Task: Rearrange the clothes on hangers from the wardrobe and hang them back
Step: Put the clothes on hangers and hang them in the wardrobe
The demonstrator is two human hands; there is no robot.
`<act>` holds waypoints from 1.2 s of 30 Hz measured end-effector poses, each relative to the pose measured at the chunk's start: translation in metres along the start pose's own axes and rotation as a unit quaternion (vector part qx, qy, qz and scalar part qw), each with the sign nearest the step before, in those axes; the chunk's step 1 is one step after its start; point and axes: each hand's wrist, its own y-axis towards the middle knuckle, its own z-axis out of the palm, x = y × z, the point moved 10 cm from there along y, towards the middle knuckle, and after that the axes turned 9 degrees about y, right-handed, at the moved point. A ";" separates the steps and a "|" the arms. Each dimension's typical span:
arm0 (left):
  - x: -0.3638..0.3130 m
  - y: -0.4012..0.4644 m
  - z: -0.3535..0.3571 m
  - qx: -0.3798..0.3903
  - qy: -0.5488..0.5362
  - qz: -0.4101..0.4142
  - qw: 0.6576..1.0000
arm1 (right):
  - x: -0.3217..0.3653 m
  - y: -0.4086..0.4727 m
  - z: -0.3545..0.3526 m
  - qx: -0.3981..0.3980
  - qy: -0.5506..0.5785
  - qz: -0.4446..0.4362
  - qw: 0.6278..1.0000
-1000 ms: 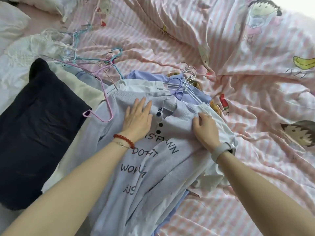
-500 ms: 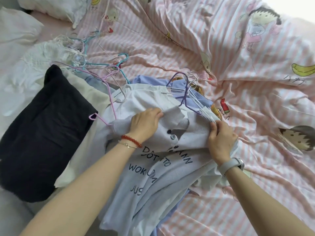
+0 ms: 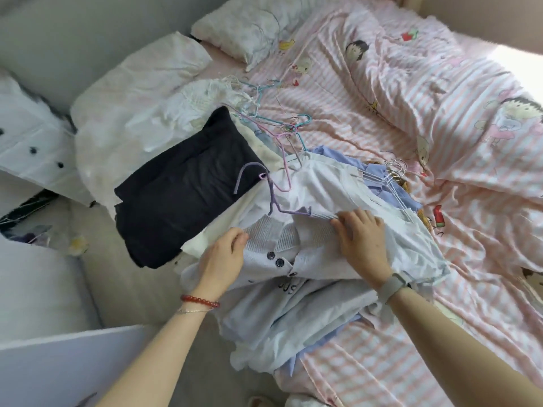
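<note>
**Collar grip on top garment, hanger half seated**

Left hand (image 3: pixel 221 259) and right hand (image 3: pixel 363 242) each pinch the ribbed collar of the pale grey buttoned knit top (image 3: pixel 293 261), atop the bed's clothes pile. Risk: thin lilac wire hanger (image 3: pixel 271 198) snagging the knit or neighbouring hooks if lifted.

Bed (image 3: pixel 382 362) with pink striped duvet (image 3: pixel 440 118), two pillows (image 3: pixel 141 80), heaped clothes (image 3: pixel 308 312), loose hangers (image 3: pixel 282 133)
</note>
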 end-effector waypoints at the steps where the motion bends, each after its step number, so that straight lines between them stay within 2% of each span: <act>1: 0.015 -0.009 -0.021 -0.032 -0.016 -0.002 0.999 | 0.027 0.001 0.006 0.012 0.010 -0.036 0.999; 6: 0.109 -0.080 -0.126 -0.169 -0.051 -0.047 0.983 | 0.173 -0.014 0.039 0.072 0.065 -0.244 0.965; 11: 0.192 -0.177 -0.224 -0.320 -0.039 -0.112 0.940 | 0.299 -0.038 0.082 0.132 0.084 -0.360 0.920; 15: 0.259 -0.268 -0.285 -0.415 -0.033 -0.173 0.892 | 0.402 -0.083 0.122 0.196 0.107 -0.456 0.862; 20: 0.328 -0.398 -0.335 -0.509 -0.014 -0.252 0.823 | 0.526 -0.169 0.156 0.248 0.147 -0.575 0.766; 25: 0.369 -0.529 -0.367 -0.575 0.048 -0.310 0.756 | 0.616 -0.271 0.189 0.322 0.211 -0.618 0.685; 30: 0.400 -0.653 -0.383 -0.618 0.127 -0.431 0.645 | 0.699 -0.374 0.198 0.350 0.265 -0.682 0.584; 33: 0.413 -0.706 -0.395 -0.607 0.170 -0.513 0.583 | 0.748 -0.415 0.197 0.335 0.308 -0.678 0.576; 36: 0.421 -0.742 -0.411 -0.596 0.183 -0.565 0.541 | 0.789 -0.450 0.201 0.330 0.333 -0.659 0.588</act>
